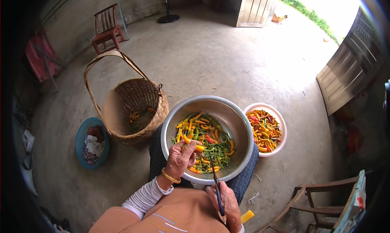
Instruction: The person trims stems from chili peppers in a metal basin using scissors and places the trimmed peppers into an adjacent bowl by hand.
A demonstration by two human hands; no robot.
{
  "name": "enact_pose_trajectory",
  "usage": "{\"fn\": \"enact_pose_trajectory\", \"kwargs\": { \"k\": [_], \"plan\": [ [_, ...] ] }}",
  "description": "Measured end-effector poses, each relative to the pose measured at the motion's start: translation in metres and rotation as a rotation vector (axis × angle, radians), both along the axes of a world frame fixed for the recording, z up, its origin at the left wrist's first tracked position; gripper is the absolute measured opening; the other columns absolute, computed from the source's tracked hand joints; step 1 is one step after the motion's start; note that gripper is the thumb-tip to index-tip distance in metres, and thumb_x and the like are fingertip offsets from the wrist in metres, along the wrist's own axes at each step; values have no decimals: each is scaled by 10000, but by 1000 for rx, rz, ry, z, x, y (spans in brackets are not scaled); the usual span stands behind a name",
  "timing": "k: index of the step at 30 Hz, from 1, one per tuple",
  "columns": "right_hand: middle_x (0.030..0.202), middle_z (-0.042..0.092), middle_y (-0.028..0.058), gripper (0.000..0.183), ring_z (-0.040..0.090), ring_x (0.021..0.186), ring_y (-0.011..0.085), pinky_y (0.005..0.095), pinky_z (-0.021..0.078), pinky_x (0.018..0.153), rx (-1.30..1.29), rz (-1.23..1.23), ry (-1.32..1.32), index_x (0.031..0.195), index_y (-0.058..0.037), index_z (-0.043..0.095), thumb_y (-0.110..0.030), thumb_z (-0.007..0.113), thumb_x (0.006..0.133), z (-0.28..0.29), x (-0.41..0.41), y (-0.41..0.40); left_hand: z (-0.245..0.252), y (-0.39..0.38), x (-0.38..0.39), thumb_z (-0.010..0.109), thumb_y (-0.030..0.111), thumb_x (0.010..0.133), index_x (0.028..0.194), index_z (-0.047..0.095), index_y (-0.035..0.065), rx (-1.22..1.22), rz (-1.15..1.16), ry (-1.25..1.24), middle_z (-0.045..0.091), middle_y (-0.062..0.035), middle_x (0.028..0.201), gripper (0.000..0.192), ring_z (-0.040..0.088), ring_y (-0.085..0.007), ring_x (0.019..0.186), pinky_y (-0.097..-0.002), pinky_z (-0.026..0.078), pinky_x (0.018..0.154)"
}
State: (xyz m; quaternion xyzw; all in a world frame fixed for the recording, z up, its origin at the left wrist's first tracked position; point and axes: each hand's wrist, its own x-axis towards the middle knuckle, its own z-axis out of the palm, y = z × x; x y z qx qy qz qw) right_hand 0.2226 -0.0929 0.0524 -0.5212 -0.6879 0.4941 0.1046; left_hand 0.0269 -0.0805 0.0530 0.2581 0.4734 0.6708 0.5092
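Note:
A wide stainless steel bowl point(240, 117) rests on my lap. In it lie yellow, orange and red chili peppers point(195, 126) among cut green stems point(218, 152). My left hand point(181, 157) is above the bowl's near left part, pinching several yellow-orange peppers point(199, 148). My right hand point(227, 199), at the near rim, holds dark-handled scissors point(215, 179); their blades point into the bowl, close to the peppers in my left hand. Whether the blades are apart cannot be told. To the right a pale pink basin point(284, 132) on the floor holds peppers without long stems.
A tall wicker basket point(163, 108) with some peppers inside stands left of the bowl, beside a blue basin point(78, 141) of cloths. A red wooden chair point(108, 35) and a fan base point(168, 18) stand farther back. A wooden chair frame point(323, 185) is at lower right.

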Motion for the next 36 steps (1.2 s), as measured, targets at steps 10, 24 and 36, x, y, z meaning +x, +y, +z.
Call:
{"fn": "enact_pose_trajectory", "kwargs": {
  "k": [10, 24, 36],
  "plan": [
    [660, 584, 214, 352, 577, 647, 417, 474, 445, 581, 193, -37, -72, 831, 5, 448, -319, 587, 832, 12, -10, 6, 8, -12, 23, 619, 124, 852, 972, 599, 71, -16, -38, -8, 623, -1, 721, 133, 421, 4, 464, -152, 312, 403],
    [584, 541, 252, 243, 559, 571, 430, 470, 424, 497, 195, -20, -117, 737, 7, 464, -195, 552, 840, -19, -11, -5, -13, -10, 19, 469, 318, 934, 875, 570, 54, -95, -2, -282, 509, -35, 592, 288, 408, -82, 427, -233, 350, 405],
    [641, 600, 173, 403, 609, 595, 308, 368, 471, 570, 212, -37, -183, 724, 41, 549, -286, 765, 629, -1, 2, 17, -20, -4, -4, 412, 409, 932, 1115, 520, 72, 29, -106, -452, 555, -29, 681, 399, 459, -98, 495, -229, 390, 439]
  ]
}}
